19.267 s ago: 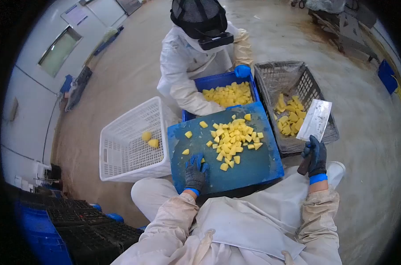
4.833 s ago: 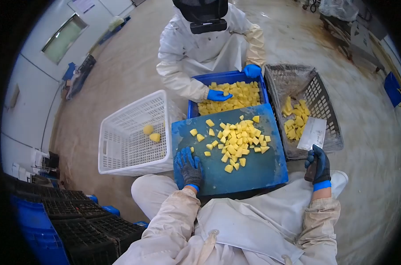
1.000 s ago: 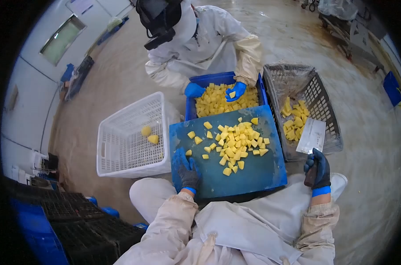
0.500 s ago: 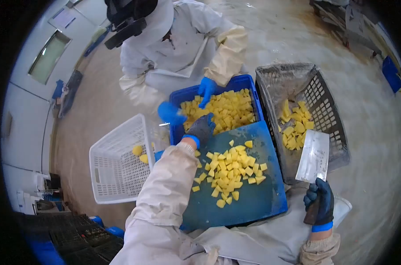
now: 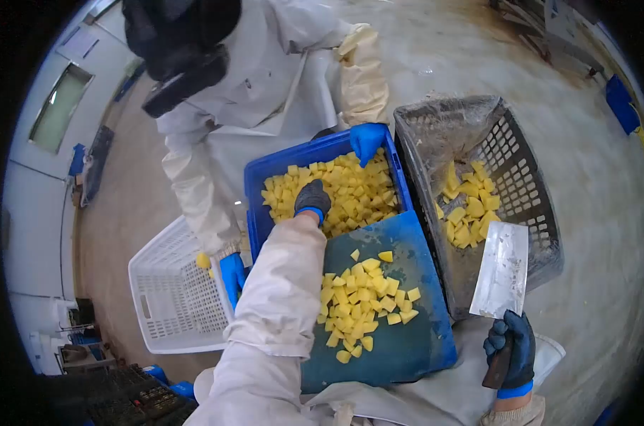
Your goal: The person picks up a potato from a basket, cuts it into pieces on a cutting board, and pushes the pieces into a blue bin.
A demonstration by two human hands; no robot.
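My left hand (image 5: 312, 200), in a dark glove, reaches onto the yellow potato cubes (image 5: 354, 188) that fill the blue crate (image 5: 256, 231); its fingers are mostly hidden from above. In my right hand (image 5: 515, 351) is a cleaver (image 5: 503, 270), its broad blade pointing up and away from me, beside the board. Between my arms, a loose pile of cut potato cubes (image 5: 364, 298) lies on the green-blue cutting board (image 5: 407, 348). The board adjoins the near side of the crate.
Opposite me stands a co-worker; one blue-gloved hand (image 5: 368, 142) is at the crate's far right corner, the other (image 5: 233, 277) beside the white basket (image 5: 176, 284). A dark, grimy basket (image 5: 527, 184) on the right holds larger yellow pieces (image 5: 471, 206).
My left hand has moved further over the cubes. The co-worker's hands have parted, one to the crate's corner, the other down by the white basket. The crate appears shifted left.
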